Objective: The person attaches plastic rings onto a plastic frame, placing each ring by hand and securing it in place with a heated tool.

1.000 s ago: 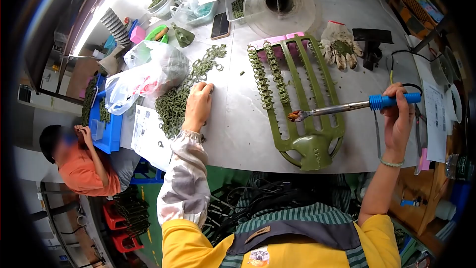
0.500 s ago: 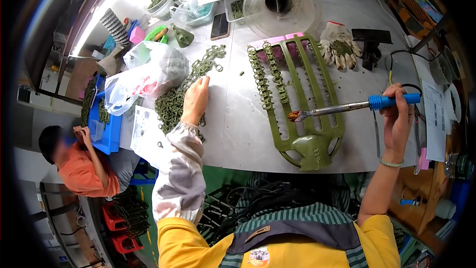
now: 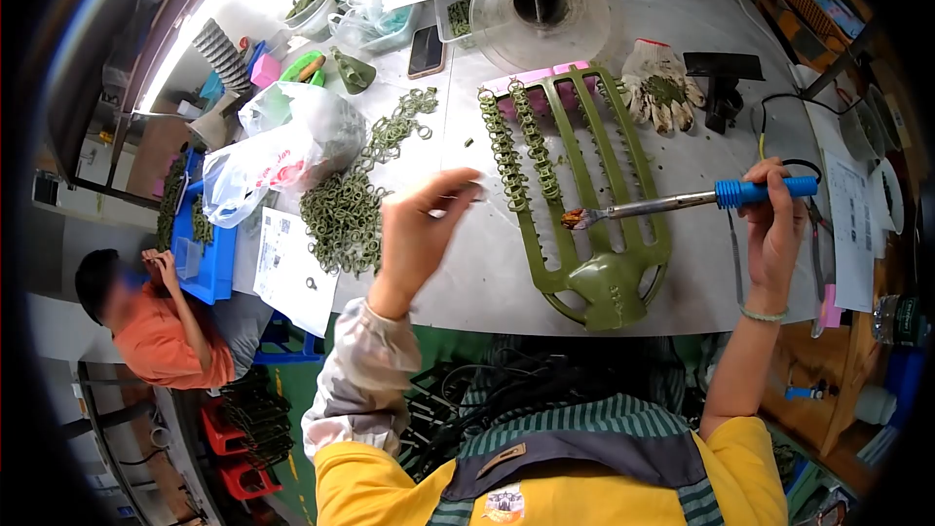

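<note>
My left hand (image 3: 425, 234) is raised over the table between the pile of green rings (image 3: 343, 209) and the green slotted frame (image 3: 609, 278). Its thumb and fingers are pinched together on something too small to make out. My right hand (image 3: 777, 234) grips the blue handle of a hot-knife-like tool (image 3: 682, 202), whose dark, crusted tip lies over the lower part of the frame. Green rings line the two left bars of the frame, and its upper end rests on a pink block (image 3: 555, 73).
A plastic bag (image 3: 292, 141) lies left of the rings. Behind are a phone (image 3: 427, 51) and a round clear container (image 3: 545, 15). A stained glove (image 3: 662, 88) and a black stand (image 3: 723, 88) sit back right. Another person (image 3: 161, 326) works far left at a blue tray (image 3: 209, 278).
My left hand has lifted off the ring pile and moved right, toward the frame, with its fingers pinched. The right hand and tool have barely shifted.
</note>
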Action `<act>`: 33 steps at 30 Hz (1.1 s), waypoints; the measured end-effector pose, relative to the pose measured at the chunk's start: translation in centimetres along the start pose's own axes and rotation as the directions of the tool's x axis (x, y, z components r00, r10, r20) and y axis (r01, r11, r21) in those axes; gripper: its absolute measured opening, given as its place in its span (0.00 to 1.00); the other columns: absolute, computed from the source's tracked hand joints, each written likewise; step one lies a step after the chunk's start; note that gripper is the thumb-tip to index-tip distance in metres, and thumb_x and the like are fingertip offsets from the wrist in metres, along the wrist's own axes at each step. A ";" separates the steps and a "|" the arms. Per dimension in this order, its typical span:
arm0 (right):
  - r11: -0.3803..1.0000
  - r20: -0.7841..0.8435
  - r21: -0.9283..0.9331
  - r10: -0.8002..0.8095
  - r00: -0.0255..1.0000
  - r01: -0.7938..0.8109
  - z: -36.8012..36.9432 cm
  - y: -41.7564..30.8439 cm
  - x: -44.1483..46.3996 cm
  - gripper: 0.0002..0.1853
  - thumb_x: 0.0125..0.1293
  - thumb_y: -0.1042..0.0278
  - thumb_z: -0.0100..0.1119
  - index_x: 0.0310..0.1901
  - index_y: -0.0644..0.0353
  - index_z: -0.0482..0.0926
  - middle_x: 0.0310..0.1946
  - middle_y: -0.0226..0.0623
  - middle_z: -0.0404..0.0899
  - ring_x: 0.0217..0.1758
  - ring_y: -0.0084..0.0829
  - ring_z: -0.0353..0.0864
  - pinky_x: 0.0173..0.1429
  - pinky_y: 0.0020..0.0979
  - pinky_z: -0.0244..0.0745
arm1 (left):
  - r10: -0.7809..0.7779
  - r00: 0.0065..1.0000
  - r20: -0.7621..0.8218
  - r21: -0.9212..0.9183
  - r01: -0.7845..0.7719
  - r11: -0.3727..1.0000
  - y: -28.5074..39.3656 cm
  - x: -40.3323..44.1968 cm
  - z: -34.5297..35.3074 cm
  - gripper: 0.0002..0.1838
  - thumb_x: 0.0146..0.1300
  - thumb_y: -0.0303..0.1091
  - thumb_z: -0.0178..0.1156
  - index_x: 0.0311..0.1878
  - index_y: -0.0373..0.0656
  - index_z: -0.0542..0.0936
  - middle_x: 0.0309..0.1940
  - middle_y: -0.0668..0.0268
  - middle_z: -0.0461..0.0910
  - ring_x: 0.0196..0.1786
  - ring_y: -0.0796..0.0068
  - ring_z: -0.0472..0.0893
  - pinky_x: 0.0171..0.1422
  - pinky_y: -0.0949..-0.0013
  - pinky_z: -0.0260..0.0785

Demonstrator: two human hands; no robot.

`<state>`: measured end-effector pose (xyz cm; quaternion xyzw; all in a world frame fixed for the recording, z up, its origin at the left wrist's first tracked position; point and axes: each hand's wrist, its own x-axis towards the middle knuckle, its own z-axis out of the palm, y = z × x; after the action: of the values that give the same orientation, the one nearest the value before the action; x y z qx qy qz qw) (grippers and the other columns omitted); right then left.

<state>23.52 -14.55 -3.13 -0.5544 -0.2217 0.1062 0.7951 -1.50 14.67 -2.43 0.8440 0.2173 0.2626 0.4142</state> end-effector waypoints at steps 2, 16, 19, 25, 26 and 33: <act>1.000 -0.006 0.003 0.014 1.000 -0.014 0.0 0.3 0.1 0.11 0.71 0.59 0.61 0.37 0.58 0.82 0.37 0.29 0.80 0.33 0.17 0.76 0.35 0.22 0.72 | 0.178 0.983 0.045 0.061 -0.180 0.982 2.4 -0.2 1.9 0.09 0.61 0.20 0.66 0.45 0.37 0.85 0.38 0.64 0.87 0.38 0.78 0.85 0.44 0.75 0.79; 0.991 0.002 0.129 0.042 0.999 -0.042 0.7 2.4 0.2 0.09 0.72 0.64 0.60 0.40 0.61 0.81 0.37 0.31 0.80 0.34 0.20 0.76 0.36 0.25 0.73 | 0.416 0.877 0.239 0.438 -0.480 0.760 2.1 1.6 6.6 0.06 0.56 0.33 0.71 0.37 0.49 0.86 0.31 0.74 0.86 0.40 0.70 0.78 0.49 0.65 0.67; 0.996 0.001 0.065 0.056 0.998 -0.056 -0.5 2.1 0.2 0.09 0.72 0.63 0.59 0.39 0.60 0.81 0.37 0.30 0.80 0.34 0.19 0.76 0.35 0.24 0.72 | 0.434 0.870 0.233 0.425 -0.493 0.759 1.8 1.7 6.5 0.07 0.56 0.33 0.70 0.38 0.49 0.86 0.32 0.75 0.86 0.40 0.71 0.78 0.48 0.65 0.67; 1.000 -0.003 0.013 0.007 1.000 -0.007 -1.1 0.4 0.4 0.11 0.71 0.60 0.60 0.36 0.58 0.82 0.38 0.27 0.78 0.34 0.15 0.74 0.33 0.19 0.69 | 0.443 0.889 0.116 0.162 -0.457 0.875 1.6 2.9 4.0 0.09 0.57 0.27 0.70 0.42 0.45 0.86 0.35 0.68 0.86 0.40 0.71 0.80 0.46 0.68 0.71; 1.000 -0.016 0.019 0.012 1.000 -0.012 -1.2 0.3 0.5 0.11 0.70 0.60 0.61 0.36 0.58 0.82 0.38 0.27 0.78 0.35 0.14 0.74 0.33 0.18 0.68 | 0.211 0.975 0.068 0.181 -0.220 0.959 1.6 2.6 2.2 0.09 0.60 0.24 0.67 0.44 0.43 0.86 0.37 0.66 0.87 0.37 0.76 0.81 0.41 0.72 0.73; 1.000 -0.014 0.013 -0.019 1.000 0.019 -2.0 0.1 0.5 0.11 0.70 0.59 0.61 0.36 0.58 0.81 0.40 0.27 0.77 0.37 0.15 0.72 0.32 0.18 0.63 | -0.166 0.974 -0.153 0.783 0.222 0.581 -13.6 1.6 -6.6 0.16 0.58 0.39 0.71 0.42 0.39 0.78 0.33 0.56 0.84 0.40 0.53 0.84 0.45 0.56 0.75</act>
<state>24.92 -15.98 -3.71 -0.5478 -0.2205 0.0961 0.8013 -6.38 27.12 -9.67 0.9020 0.4150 0.1182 0.0145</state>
